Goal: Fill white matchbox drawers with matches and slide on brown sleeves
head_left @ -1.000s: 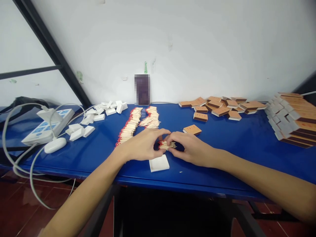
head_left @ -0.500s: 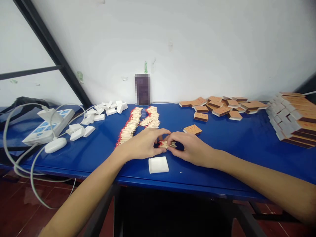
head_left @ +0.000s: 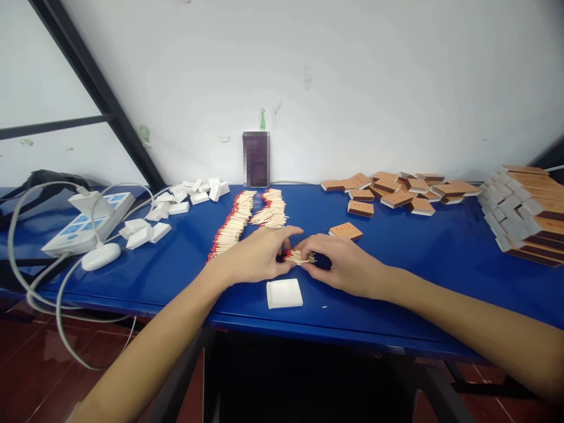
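Note:
A small bundle of red-tipped matches (head_left: 301,257) lies between my hands, just above the table. My left hand (head_left: 259,254) is curled around the red heads, thumb at the near side and index finger stretched out above. At the pale stick ends, my right hand (head_left: 341,261) pinches the same bundle between thumb and fingers. Right below them on the table lies an open white matchbox tray (head_left: 284,294). Two rows of loose matches (head_left: 233,226) run behind my left hand, which partly hides the longer one. Beyond my right hand lies a matchbox sleeve (head_left: 346,231).
White matchbox trays (head_left: 177,208) are scattered back left, beside a power strip (head_left: 88,223) with looping cables. Back right lie several matchbox sleeves (head_left: 396,198), with a stack of matchboxes (head_left: 524,214) at far right. A pixelated dark rectangular object (head_left: 257,158) leans on the wall.
My left index finger has lifted and straightened a little. Both hands stay at the match bundle; the whole view has shifted slightly.

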`<state>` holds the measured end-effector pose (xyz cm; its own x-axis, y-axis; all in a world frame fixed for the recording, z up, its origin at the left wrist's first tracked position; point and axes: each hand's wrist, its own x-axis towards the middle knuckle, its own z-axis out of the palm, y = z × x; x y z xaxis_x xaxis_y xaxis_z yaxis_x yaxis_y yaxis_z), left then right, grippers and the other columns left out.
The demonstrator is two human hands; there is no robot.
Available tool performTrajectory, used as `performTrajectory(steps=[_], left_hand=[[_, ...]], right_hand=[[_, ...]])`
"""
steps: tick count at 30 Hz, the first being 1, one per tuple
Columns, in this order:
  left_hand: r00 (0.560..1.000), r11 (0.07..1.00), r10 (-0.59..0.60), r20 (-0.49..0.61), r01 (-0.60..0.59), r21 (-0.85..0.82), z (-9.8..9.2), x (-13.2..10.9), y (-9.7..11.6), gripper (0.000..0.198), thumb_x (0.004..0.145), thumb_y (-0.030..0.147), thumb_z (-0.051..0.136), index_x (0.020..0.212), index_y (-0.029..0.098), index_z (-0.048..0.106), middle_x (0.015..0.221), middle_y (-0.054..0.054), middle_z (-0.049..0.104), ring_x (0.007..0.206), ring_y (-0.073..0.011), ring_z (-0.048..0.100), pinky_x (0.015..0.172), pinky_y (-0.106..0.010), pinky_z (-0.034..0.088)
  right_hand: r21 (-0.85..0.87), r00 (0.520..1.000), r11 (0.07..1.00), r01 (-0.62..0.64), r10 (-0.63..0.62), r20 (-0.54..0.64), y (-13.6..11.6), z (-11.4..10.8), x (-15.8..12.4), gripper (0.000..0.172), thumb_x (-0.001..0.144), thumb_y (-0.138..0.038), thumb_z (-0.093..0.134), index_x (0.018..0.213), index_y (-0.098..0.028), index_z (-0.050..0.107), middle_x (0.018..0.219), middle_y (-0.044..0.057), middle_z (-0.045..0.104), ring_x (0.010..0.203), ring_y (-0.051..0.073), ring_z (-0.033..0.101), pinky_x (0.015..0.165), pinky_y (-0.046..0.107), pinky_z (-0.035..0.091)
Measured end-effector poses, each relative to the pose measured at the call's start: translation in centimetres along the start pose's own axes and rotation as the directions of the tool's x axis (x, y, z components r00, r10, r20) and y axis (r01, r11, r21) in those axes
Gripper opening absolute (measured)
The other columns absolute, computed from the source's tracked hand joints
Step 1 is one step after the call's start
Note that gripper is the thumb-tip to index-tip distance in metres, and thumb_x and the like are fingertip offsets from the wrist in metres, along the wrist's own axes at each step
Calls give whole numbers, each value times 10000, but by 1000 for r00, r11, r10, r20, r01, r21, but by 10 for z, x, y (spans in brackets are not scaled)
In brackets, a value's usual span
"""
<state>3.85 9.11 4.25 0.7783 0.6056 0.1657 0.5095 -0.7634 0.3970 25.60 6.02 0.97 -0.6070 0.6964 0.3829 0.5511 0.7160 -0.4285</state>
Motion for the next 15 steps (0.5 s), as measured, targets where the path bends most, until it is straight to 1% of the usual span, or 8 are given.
performTrajectory(steps=[3,5,10,15], left_hand=[[1000,999,29,4,-29,35,-1,1,0,255,855,216,641,1103,167,677,845,-17,690,735,-162,622,673,-270,451],[999,998,41,9,-42,45,-2,1,0,160,857,221,638,994,177,708,838,-20,686,742,-168,613,687,-280,444],[999,997,33,9,-34,67,-2,1,-2,159,879,249,650,996,168,721,934,-57,680,860,-200,631,787,-304,465],[999,997,30,27,-32,65,-2,0,-3,159,891,250,647,1000,164,725,951,-59,674,867,-193,637,803,-296,469]], right_hand=[[-1,1000,1000,0,0,-11,2,1,-1,68,889,-155,563,906,-209,600,958,43,705,871,174,656,785,315,500],[-9,1000,1000,-3,3,-22,3,2,-1,67,889,-158,568,909,-211,604,960,45,709,861,175,660,776,318,509],[4,997,1000,24,-24,-69,3,3,-1,75,886,-149,577,899,-213,614,989,49,733,876,179,682,775,325,529],[9,994,999,43,-42,-99,3,3,0,74,880,-142,585,891,-208,616,988,44,746,874,172,698,776,308,534]])
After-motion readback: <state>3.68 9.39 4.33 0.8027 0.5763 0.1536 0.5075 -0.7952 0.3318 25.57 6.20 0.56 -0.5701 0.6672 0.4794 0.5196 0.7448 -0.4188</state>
